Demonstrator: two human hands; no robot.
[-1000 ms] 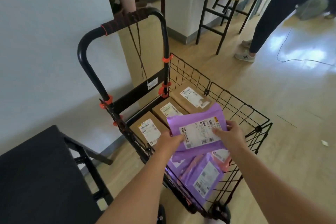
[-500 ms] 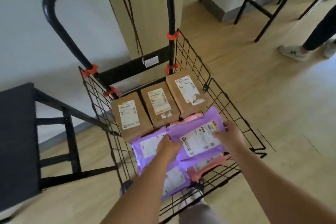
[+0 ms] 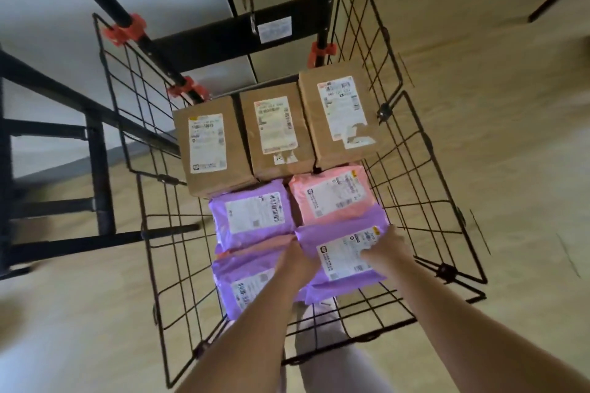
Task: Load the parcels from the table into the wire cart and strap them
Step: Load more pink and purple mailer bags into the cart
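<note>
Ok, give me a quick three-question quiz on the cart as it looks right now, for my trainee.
1. How many brown boxes sit in the wire cart?
2. True or false: the pink mailer lies on top of the brown boxes.
3. The left hand and right hand both grip: A) a brown box, B) the near-right purple mailer, C) the cart handle.
Key: 1) three; 2) false, it lies beside them; 3) B.

No legible text on parcel labels [image 3: 207, 142]
</note>
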